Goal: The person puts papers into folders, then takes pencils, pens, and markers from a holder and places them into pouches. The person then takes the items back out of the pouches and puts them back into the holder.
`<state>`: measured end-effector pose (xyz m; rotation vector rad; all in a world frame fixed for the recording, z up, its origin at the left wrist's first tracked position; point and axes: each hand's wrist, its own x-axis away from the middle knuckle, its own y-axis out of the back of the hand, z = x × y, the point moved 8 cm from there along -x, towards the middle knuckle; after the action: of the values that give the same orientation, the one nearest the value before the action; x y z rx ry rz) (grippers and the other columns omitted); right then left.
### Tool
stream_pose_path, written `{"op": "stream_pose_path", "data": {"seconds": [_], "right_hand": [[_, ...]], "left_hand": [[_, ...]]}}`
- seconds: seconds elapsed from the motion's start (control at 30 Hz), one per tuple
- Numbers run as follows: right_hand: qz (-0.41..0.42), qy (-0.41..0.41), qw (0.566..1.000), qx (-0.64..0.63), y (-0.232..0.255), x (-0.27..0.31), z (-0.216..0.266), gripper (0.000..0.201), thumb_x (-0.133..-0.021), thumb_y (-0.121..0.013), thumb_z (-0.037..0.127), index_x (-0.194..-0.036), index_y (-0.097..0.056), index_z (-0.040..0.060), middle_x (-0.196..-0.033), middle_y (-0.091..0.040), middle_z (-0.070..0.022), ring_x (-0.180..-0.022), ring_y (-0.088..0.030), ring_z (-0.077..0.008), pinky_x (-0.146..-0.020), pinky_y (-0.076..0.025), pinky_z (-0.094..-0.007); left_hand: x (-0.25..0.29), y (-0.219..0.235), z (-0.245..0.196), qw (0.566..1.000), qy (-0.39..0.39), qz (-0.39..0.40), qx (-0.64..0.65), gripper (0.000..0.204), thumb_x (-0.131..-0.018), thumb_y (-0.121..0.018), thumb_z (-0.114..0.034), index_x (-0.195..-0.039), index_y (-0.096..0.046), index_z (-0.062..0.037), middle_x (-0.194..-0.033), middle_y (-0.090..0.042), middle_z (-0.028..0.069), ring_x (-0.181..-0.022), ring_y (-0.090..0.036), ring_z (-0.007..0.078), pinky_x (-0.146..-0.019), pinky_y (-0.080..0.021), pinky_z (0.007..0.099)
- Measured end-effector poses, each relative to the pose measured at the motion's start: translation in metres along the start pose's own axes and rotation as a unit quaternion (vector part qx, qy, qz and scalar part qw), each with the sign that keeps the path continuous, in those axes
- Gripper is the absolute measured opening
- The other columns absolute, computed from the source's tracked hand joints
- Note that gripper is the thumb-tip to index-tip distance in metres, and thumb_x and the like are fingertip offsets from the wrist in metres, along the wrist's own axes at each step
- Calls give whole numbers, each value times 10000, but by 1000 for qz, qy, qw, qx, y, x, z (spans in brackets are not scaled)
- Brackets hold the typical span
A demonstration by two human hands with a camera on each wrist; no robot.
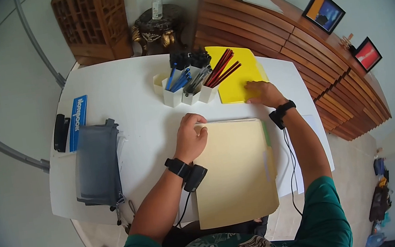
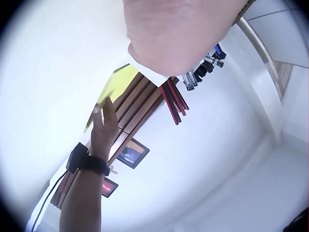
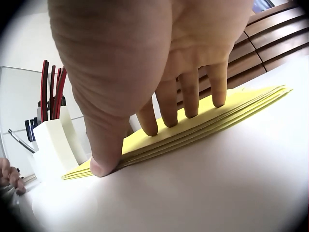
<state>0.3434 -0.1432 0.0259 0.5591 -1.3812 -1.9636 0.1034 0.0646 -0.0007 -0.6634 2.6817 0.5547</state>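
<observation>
A manila folder (image 1: 235,174) lies in front of the person, its lower end reaching past the table's near edge. The left hand (image 1: 192,137) grips it at the far left corner, fingers bent over the edge and thumb on the near side. In the left wrist view that hand (image 2: 183,34) fills the top and its fingertips are hidden. Farther back on the right, the right hand (image 1: 265,94) rests on a stack of yellow folders (image 1: 235,67). The right wrist view shows its straight fingers touching the top yellow folder (image 3: 231,106), with the thumb against the stack's near edge.
White holders (image 1: 172,98) with pens and red-and-black pencils (image 1: 220,67) stand beside the yellow stack. At left are a grey mesh pouch (image 1: 97,163), a blue notebook (image 1: 79,121) and a black stapler (image 1: 61,132). Cables (image 1: 293,175) hang from both wrist cameras.
</observation>
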Motion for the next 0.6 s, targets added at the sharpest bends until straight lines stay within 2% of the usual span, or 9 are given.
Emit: {"op": "stream_pose_path", "data": {"seconds": [0.07,0.1,0.13,0.2,0.33,0.43,0.53,0.6], "right_hand": [[-36,52,998,19,0,1,2,615,-751,-854,330,-1279,-665,78,-1298,-665,-136,-1195,-617,-321,-1034,-482,-388],[-41,79,995,50,1,4,10,502,-835,-789,281,-1272,-665,68,-1257,-682,-148,-1162,-635,-322,-1013,-496,-387],[-38,82,995,50,-1,3,10,502,-835,-789,281,-1272,-665,68,-1257,-682,-148,-1162,-635,-322,-1013,-496,-387],[-44,115,987,100,-3,3,15,355,-905,-688,202,-1230,-676,60,-1172,-713,-151,-1077,-675,-323,-971,-523,-394],[-39,87,981,169,-4,8,12,274,-915,-604,117,-1169,-690,62,-1105,-730,-149,-988,-703,-321,-889,-562,-398],[-206,142,944,215,36,32,19,296,-861,-566,31,-1119,-702,77,-1072,-737,-147,-939,-719,-306,-795,-591,-392],[-320,184,898,237,92,97,56,300,-814,-591,-30,-1073,-717,55,-1091,-736,-137,-989,-715,-299,-842,-583,-394],[-330,171,885,282,112,147,80,304,-801,-600,-52,-1055,-727,54,-1089,-734,-129,-1009,-710,-297,-867,-576,-399]], "left_hand": [[-1,0,2,1000,0,-9,3,185,-789,-640,42,-958,-592,-15,-1002,-624,132,-996,-626,322,-905,-492,385],[0,0,1,1000,-4,-10,7,181,-789,-638,41,-955,-591,-15,-998,-624,132,-993,-625,324,-903,-493,388],[0,1,2,1000,-1,-13,6,181,-789,-638,41,-955,-591,-15,-998,-624,132,-993,-625,324,-903,-493,388],[0,1,2,1000,0,-15,10,183,-786,-638,42,-952,-590,-17,-996,-624,134,-993,-623,330,-902,-492,392],[0,2,-2,1000,-1,-16,10,186,-785,-641,40,-953,-590,-19,-997,-623,137,-991,-621,335,-902,-492,397],[1,2,2,1000,0,-20,14,182,-788,-644,30,-955,-591,-20,-996,-625,138,-990,-621,339,-898,-492,399],[0,1,3,1000,-4,-21,19,175,-791,-646,22,-952,-590,-17,-992,-626,134,-989,-622,334,-895,-493,399],[0,1,5,1000,0,-19,18,164,-802,-651,2,-954,-594,-19,-999,-632,134,-994,-623,331,-898,-493,393]]}}
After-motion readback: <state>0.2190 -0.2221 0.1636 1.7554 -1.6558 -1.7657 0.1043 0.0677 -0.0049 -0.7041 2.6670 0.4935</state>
